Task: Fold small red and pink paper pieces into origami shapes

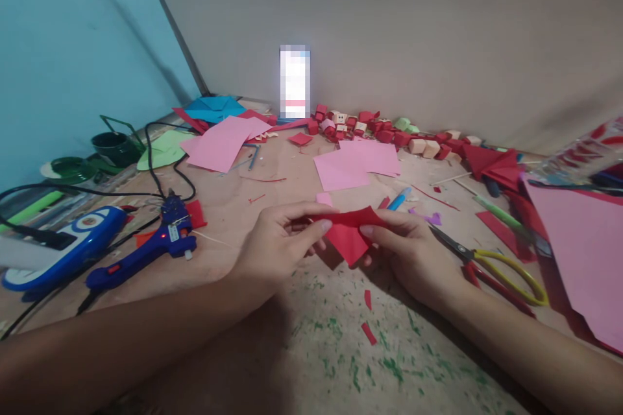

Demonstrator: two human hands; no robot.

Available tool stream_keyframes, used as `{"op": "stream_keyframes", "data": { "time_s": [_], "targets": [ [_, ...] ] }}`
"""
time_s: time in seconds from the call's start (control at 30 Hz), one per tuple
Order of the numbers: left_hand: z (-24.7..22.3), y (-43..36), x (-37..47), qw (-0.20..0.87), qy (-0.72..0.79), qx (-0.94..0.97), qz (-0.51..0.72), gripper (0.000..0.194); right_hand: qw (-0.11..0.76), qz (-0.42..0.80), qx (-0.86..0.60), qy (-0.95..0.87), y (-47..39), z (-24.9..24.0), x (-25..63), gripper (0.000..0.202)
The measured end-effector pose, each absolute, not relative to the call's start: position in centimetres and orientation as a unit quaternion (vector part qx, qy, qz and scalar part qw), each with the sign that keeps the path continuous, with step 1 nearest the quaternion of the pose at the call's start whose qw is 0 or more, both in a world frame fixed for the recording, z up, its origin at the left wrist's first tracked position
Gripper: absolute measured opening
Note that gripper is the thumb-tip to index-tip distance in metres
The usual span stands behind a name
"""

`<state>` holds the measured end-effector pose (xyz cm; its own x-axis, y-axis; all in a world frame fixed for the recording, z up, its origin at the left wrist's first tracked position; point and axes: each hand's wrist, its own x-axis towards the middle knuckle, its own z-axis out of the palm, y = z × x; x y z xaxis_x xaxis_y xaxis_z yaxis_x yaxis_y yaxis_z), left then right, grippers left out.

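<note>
A small piece of red paper [351, 238], creased and partly folded, is held up between my two hands above the tabletop. My left hand [282, 237] pinches its left side with the thumb on top. On its right side, my right hand [406, 243] grips it the same way, thumb pressed on the near face. Fingertips behind the paper are mostly hidden. Just right of my right hand lie scissors [479, 266] with yellow and red handles. Beyond the paper are a blue pen [400, 198] and a purple scrap [431, 216].
At left are a blue glue gun [146, 249] with a lit red light and a blue-white power strip [73, 243] with black cables. Pink sheets [357, 165] and several small folded paper cubes [384, 133] lie farther back. A lit phone [294, 81] leans against the wall. Red scraps [368, 333] lie nearest me.
</note>
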<state>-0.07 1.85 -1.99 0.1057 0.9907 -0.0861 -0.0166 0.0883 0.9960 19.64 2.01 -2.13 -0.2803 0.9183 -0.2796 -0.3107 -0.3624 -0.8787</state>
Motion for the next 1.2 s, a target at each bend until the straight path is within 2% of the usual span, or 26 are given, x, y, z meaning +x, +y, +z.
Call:
{"op": "stream_keyframes", "data": {
  "time_s": [0.2, 0.33, 0.47, 0.6, 0.73, 0.93, 1.1, 1.2],
  "targets": [
    [-2.1, 2.0, -0.4, 0.509, 0.496, 0.507, 0.487, 0.016, 0.422, 0.734, -0.412, -0.337, 2.0, -2.1, 19.9, 0.027],
    [-2.6, 1.9, -0.7, 0.482, 0.487, 0.508, 0.522, 0.016, 0.4, 0.756, -0.399, -0.331, 1.7, -1.3, 20.0, 0.037],
    [-2.5, 1.8, -0.8, 0.497, 0.472, 0.514, 0.517, 0.017, 0.41, 0.732, -0.403, -0.365, 1.4, -1.5, 19.8, 0.02],
    [-2.2, 1.8, -0.3, 0.478, 0.476, 0.542, 0.501, 0.019, 0.41, 0.687, -0.418, -0.43, 1.5, -2.2, 19.4, 0.025],
    [-2.3, 1.6, 0.1, 0.504, 0.468, 0.549, 0.474, 0.029, 0.378, 0.691, -0.408, -0.461, 1.6, -1.8, 19.3, 0.028],
    [-2.6, 1.8, 0.0, 0.513, 0.464, 0.549, 0.47, 0.031, 0.345, 0.685, -0.44, -0.467, 1.2, -1.8, 19.3, 0.026],
    [-2.5, 2.1, 0.1, 0.583, 0.444, 0.509, 0.452, 0.02, 0.363, 0.673, -0.456, -0.456, 1.0, -2.0, 19.2, 0.028],
    [-2.6, 2.1, 0.1, 0.594, 0.435, 0.503, 0.453, 0.02, 0.349, 0.653, -0.463, -0.486, 1.2, -1.6, 19.2, 0.029]
  ]
}}
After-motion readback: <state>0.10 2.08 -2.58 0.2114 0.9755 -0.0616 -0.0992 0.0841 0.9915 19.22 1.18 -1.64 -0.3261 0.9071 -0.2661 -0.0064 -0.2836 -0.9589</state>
